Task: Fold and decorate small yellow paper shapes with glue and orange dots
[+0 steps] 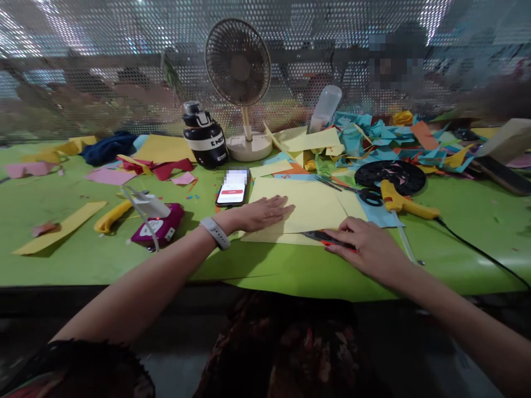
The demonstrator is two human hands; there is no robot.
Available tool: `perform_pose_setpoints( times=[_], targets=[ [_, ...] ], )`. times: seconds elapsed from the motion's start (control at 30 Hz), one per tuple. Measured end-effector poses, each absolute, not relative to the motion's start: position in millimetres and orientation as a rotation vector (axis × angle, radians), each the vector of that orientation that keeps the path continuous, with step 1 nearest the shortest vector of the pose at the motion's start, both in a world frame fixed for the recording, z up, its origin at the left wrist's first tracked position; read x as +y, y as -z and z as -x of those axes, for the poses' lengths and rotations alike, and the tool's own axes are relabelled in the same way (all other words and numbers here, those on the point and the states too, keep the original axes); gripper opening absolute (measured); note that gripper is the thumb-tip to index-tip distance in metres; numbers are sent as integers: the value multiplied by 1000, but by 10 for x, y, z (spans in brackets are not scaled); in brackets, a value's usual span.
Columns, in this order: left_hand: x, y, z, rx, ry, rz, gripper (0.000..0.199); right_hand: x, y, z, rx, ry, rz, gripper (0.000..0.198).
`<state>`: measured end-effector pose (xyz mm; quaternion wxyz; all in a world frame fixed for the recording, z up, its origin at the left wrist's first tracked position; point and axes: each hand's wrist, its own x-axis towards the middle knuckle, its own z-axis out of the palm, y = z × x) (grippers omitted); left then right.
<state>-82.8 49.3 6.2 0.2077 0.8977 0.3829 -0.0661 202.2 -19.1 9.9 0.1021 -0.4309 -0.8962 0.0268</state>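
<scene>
My left hand point(265, 213) lies flat with fingers stretched on pale yellow paper point(311, 202), pressing its left side. The paper looks folded or layered, with another edge showing beneath it. My right hand point(360, 246) grips a black-and-red utility knife point(321, 236) at the paper's lower right edge. Its dark front end reaches left along the gap between the upper and lower layers. My fingers cover part of the handle, so its full shape is hidden. Black scissors point(367, 196) lie just beyond the paper, beside a yellow glue gun point(404, 204).
A phone point(232, 188), black bottle point(205, 138) and fan point(244, 72) stand or lie behind my left hand. Coloured paper scraps point(373, 135) heap at the back right near a black round tray point(390, 176). A purple box point(161, 226) with a white plug sits left. The glue gun's cord point(477, 251) trails right.
</scene>
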Motion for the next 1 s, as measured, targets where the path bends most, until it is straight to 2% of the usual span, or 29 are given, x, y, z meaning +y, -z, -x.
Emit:
perform_pose_setpoints(
  times=[1.0],
  targets=[
    [521,-121,832,978,207,-2533,56,-224,-113,-1823,-2711,-59,1215,32]
  ],
)
